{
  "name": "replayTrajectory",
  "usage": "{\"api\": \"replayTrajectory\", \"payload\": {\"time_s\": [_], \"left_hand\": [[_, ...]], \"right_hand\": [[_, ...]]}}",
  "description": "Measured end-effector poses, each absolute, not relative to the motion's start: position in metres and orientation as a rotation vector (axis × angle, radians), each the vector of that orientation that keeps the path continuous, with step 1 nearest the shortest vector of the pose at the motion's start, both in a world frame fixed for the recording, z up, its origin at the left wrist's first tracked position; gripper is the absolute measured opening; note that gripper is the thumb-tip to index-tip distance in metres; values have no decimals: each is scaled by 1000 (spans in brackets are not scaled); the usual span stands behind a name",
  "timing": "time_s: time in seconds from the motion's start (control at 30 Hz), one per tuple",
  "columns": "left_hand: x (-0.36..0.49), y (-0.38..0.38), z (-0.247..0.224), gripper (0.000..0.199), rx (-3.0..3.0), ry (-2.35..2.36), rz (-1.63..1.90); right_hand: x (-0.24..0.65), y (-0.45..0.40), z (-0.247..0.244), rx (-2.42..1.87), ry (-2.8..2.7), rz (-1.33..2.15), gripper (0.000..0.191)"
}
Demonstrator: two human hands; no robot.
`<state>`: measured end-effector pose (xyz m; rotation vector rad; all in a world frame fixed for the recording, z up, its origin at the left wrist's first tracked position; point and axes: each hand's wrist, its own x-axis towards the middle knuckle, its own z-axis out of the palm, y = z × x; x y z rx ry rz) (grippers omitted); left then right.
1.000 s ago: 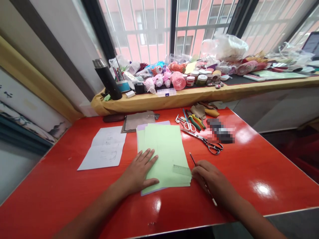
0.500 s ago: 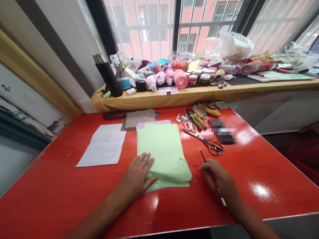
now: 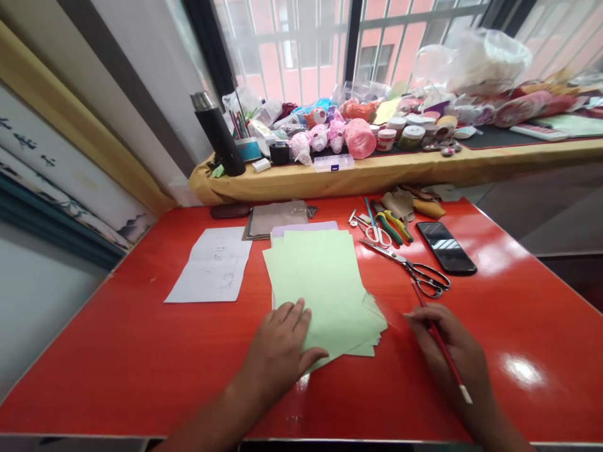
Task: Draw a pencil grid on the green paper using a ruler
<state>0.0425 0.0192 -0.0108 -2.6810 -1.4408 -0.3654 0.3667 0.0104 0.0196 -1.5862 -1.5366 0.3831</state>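
Left hand (image 3: 277, 355): fingers spread, pressed flat on lower edge of green paper stack (image 3: 320, 282)
Right hand (image 3: 452, 351): pinching red-handled brush (image 3: 440, 342) — just beside stack's right corner, off the paper
Stack: between both hands, on red table (image 3: 117, 351) — lilac sheet (image 3: 304, 228) showing beneath
Nearby: long steel shears (image 3: 405, 267) and smartphone (image 3: 445, 248) to the right, pencilled white sheet (image 3: 210, 267) to the left

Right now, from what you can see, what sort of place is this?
Probably a craft workroom by a window: green paper sheets lie on a red table beside large scissors, and small jars crowd the cloth-covered ledge.
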Motion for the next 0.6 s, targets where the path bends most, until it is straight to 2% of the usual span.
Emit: {"api": "replayTrajectory", "payload": {"time_s": [0.1, 0.27, 0.47, 0.53, 0.6], "left_hand": [[51, 9, -13, 63, -2655, -1476, -312], [54, 8, -5, 63, -2717, -1428, -258], [40, 17, 11, 91, -2985, -1186, -182], [38, 17, 9, 87, -2996, -1183, -183], [37, 17, 3, 74, -2961, -1174, -241]], "right_hand": [[369, 9, 17, -1650, -1460, 371, 15], [367, 8, 19, -1708, -1420, 369, 20], [365, 8, 23, -1762, -1387, 393, 24], [366, 9, 23, -1775, -1379, 392, 24], [366, 9, 23, -1792, -1372, 405, 22]]}}
